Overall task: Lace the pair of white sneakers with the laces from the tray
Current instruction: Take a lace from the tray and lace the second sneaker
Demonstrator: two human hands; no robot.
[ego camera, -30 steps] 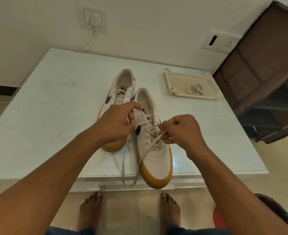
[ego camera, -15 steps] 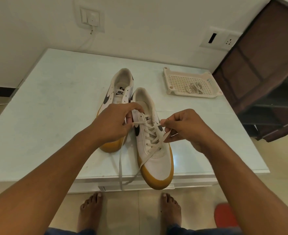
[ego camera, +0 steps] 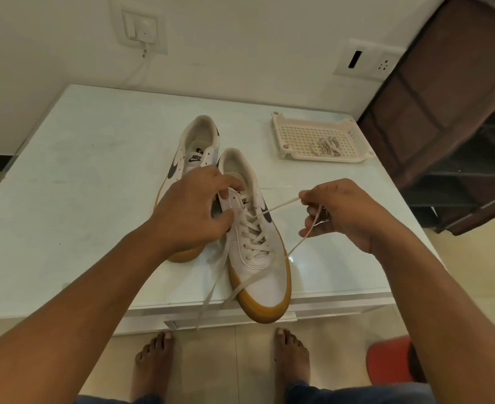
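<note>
The near sneaker, toe over the front edge of the table, has its lace crossed through several lower eyelet rows; the top ones look unfinished, so I judge the job under halfway. The far sneaker, touching it on the left, shows no lace at all, and a second lace lies bundled in the tray well apart at the back right. The left hand curls its thumb and fingers round the near sneaker's tongue and collar, steadying it; the right hand pinches one lace end, drawn taut to the right, while the other end hangs off the table. The laces are flat, woven, off-white; the uppers smooth white over gum-coloured rubber soles; the tray is cream plastic with a perforated grid floor; the tabletop is pale and glossy
</note>
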